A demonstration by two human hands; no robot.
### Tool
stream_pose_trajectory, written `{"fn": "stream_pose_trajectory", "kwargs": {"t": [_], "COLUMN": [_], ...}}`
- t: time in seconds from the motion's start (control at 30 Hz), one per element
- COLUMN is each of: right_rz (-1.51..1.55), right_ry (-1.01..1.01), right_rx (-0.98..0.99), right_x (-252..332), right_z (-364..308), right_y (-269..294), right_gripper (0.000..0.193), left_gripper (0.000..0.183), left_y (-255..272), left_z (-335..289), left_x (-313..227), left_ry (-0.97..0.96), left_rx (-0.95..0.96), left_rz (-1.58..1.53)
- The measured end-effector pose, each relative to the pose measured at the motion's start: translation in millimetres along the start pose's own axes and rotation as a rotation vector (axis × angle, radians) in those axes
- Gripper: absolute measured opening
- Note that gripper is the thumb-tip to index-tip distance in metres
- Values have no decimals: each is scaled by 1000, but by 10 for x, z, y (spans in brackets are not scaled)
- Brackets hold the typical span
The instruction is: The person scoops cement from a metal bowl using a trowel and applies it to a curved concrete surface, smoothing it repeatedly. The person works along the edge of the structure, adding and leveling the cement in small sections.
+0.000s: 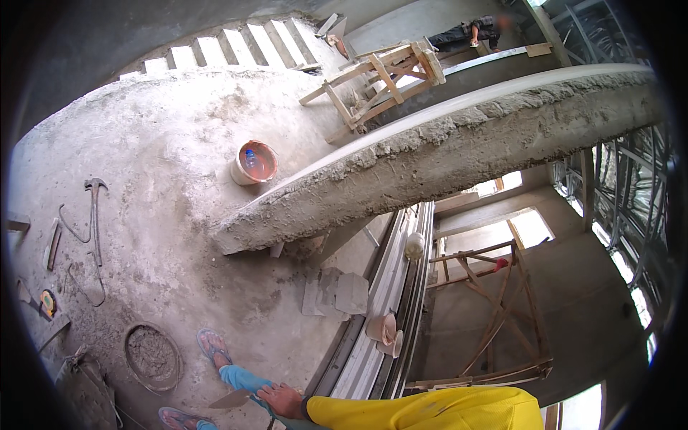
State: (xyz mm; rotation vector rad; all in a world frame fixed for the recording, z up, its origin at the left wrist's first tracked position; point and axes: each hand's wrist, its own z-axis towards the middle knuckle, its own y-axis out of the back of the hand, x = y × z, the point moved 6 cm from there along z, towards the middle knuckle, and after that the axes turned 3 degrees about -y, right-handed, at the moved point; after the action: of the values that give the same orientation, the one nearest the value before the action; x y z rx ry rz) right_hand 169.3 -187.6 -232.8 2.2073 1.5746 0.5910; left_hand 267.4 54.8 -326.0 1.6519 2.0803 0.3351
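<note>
My right hand (pixel 281 400), at the end of a yellow sleeve (pixel 430 412), is by my bent knee in blue trousers (pixel 242 378). Its fingers are curled, and a flat grey trowel blade (pixel 229 400) sticks out to the left just beyond them; the handle seems to run under the hand and is mostly hidden. My left hand does not show. Left of my sandalled foot (pixel 213 345) stands a round pan of wet mortar (pixel 152 356).
A claw hammer (pixel 94 204), bent metal rods and a tape measure (pixel 48 303) lie at left. A bucket (pixel 254 163) stands near the rough concrete beam (pixel 430 154). Blocks (pixel 335 292) sit by the floor edge, beyond which is a drop. Farther off, a person (pixel 484 32) works near wooden trestles (pixel 380 82).
</note>
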Motion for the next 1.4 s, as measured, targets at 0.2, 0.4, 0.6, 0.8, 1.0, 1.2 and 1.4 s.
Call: {"fn": "stream_pose_trajectory", "kwargs": {"t": [0.2,0.4,0.6,0.8,1.0,1.2,1.4], "right_rz": [-1,-42,61,-139,-14,570,1204], "right_ry": [16,51,353,131,84,-82,-452], "right_rx": [-29,-148,-582,-438,-220,-149,373], "right_x": [-45,-178,50,189,62,828,1527], "right_z": [-7,-22,-155,-106,212,1271,1777], "right_y": [-7,-11,213,36,-279,-335,-733], "right_gripper": [44,44,41,28,33,41,30], "left_gripper": [55,57,58,53,45,41,40], "left_y": [-53,-118,-374,-981,-1083,-957,-1055], "left_z": [-15,-70,-806,-1191,-1418,-1396,-1445], "left_x": [-33,-127,597,990,782,747,909], "left_ry": [14,18,217,199,283,287,285], "left_rx": [5,27,261,157,71,68,63], "left_rz": [0,-23,-10,-115,-169,-184,-224]}}
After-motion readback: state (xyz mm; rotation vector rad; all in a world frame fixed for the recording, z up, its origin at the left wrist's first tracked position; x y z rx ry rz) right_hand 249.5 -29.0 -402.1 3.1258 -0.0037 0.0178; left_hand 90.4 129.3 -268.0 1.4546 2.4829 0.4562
